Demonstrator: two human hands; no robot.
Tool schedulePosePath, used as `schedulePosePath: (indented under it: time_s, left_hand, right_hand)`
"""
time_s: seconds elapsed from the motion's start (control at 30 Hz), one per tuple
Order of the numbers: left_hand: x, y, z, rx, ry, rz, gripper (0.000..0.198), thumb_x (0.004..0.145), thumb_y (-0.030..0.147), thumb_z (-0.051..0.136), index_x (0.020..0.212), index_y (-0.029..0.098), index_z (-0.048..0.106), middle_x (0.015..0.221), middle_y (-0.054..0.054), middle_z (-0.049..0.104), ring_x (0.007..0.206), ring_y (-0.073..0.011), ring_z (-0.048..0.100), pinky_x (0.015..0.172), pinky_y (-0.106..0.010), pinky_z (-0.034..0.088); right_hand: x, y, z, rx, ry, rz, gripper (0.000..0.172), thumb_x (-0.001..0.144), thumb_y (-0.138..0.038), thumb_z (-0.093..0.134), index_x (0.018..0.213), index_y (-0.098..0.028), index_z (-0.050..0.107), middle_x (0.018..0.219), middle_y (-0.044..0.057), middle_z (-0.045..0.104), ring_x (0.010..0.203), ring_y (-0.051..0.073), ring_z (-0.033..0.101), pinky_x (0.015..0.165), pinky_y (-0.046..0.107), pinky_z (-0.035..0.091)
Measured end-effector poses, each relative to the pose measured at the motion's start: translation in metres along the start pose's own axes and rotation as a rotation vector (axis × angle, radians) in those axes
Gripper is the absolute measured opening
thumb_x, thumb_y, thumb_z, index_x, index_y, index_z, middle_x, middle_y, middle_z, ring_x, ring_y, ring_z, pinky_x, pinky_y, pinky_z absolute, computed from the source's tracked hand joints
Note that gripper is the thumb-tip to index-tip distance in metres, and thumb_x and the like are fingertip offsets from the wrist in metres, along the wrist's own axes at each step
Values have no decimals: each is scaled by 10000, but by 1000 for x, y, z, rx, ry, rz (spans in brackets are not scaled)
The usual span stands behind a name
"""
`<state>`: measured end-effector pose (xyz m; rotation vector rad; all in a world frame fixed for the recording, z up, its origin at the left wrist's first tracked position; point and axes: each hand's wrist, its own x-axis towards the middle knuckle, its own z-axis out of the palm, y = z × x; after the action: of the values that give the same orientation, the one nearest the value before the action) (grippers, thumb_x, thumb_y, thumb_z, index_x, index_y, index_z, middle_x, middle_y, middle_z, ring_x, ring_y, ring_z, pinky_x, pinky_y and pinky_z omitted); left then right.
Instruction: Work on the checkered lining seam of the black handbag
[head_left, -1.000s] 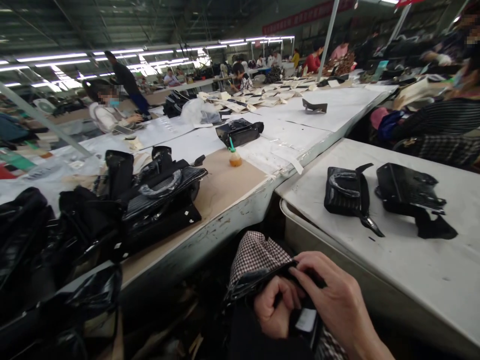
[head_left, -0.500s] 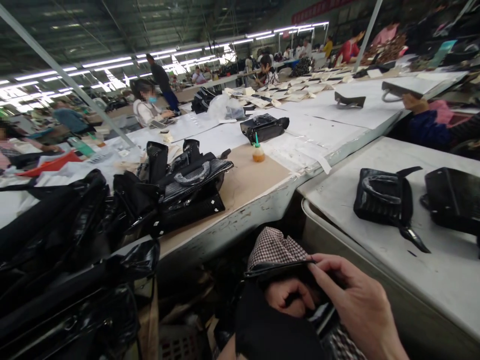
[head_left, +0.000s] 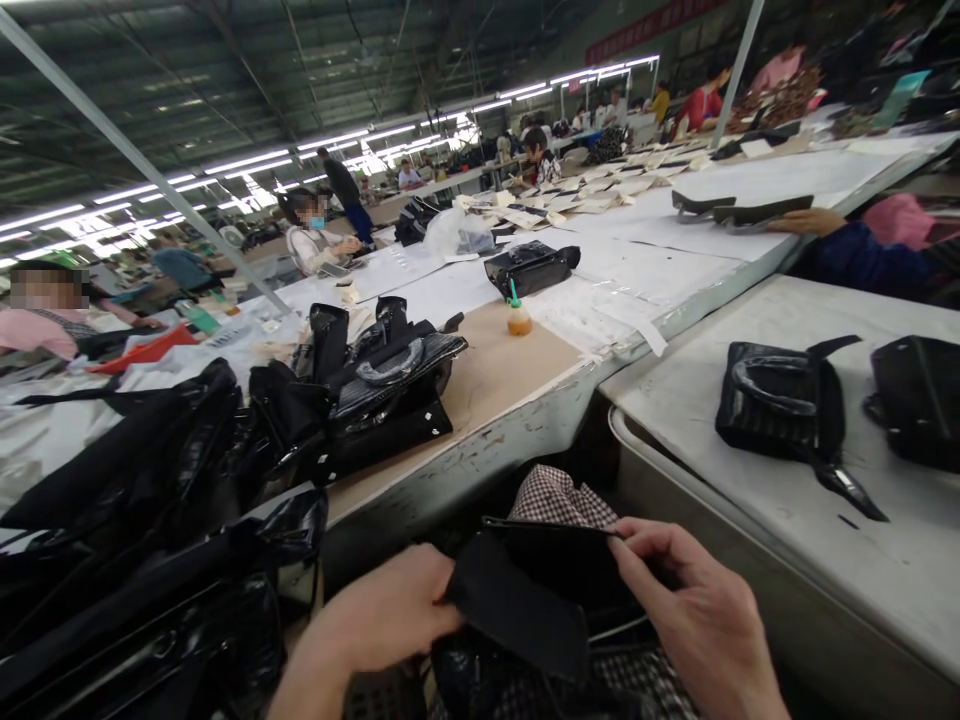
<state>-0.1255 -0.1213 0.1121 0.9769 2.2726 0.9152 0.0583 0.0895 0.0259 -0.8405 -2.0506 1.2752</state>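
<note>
A black bag [head_left: 525, 612] sits low in front of me, its mouth gaping towards me. Brown-and-white checked lining [head_left: 561, 496] bulges above its far rim and shows again at the bottom. My right hand [head_left: 694, 600] pinches the right end of that rim between thumb and fingers. At the bag's left side, my left hand [head_left: 386, 612] is closed on the edge of a black panel, its fingertips partly hidden behind it.
Black bags [head_left: 390, 390] are heaped on the table at left. A small glue bottle [head_left: 518, 318] and another black bag [head_left: 531, 268] stand beyond. On the right-hand table [head_left: 675, 370] lie two more bags. A co-worker's hand [head_left: 806, 222] touches a dark strip at far right.
My left hand has come out of the bag's mouth and moved left to the panel's edge. My right hand keeps its pinch. The co-worker's hand has reached left along the table.
</note>
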Motion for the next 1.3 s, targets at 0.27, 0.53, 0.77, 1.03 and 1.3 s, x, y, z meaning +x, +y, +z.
schedulePosePath:
  time_s: [0.27, 0.53, 0.77, 1.03, 1.3]
  left_hand:
    - [45, 48, -27, 94, -221, 92, 227, 782, 382, 740, 950, 229, 746, 962, 5, 692, 832, -159, 614, 709, -196, 444]
    - [57, 48, -1, 94, -402, 86, 126, 809, 297, 698, 849, 192, 755, 828, 18, 691, 775, -136, 611, 693, -194, 421]
    - [57, 60, -1, 249, -429, 196, 63, 781, 206, 715, 802, 172, 763, 751, 19, 679, 681, -104, 587, 615, -169, 402]
    - [86, 83, 23, 323, -678, 346, 45, 766, 207, 747, 784, 173, 770, 687, 33, 682, 628, -97, 609, 598, -165, 412]
    - [78, 77, 50, 406, -468, 680, 83, 746, 107, 679, 686, 161, 699, 672, 23, 651, 636, -103, 575, 595, -184, 382]
  right_hand:
    - [-3, -2, 4, 67, -39, -61, 239, 839, -414, 650, 691, -226, 651, 926, 13, 743, 819, 162, 720, 769, 146, 547]
    - [-11, -10, 3, 139, -11, -7, 223, 856, -394, 617, 707, -230, 629, 950, 5, 728, 874, 176, 693, 838, 200, 511]
    - [-15, 1, 4, 138, -21, -133, 205, 876, -356, 643, 718, -226, 624, 932, 12, 730, 849, 173, 707, 771, 187, 536]
    - [-21, -8, 2, 161, -78, -273, 159, 894, -228, 619, 735, -226, 602, 923, -7, 724, 854, 132, 698, 812, 163, 517]
    - [-17, -8, -4, 211, -122, -254, 142, 876, -176, 605, 743, -224, 593, 929, -24, 730, 850, 116, 692, 791, 160, 499]
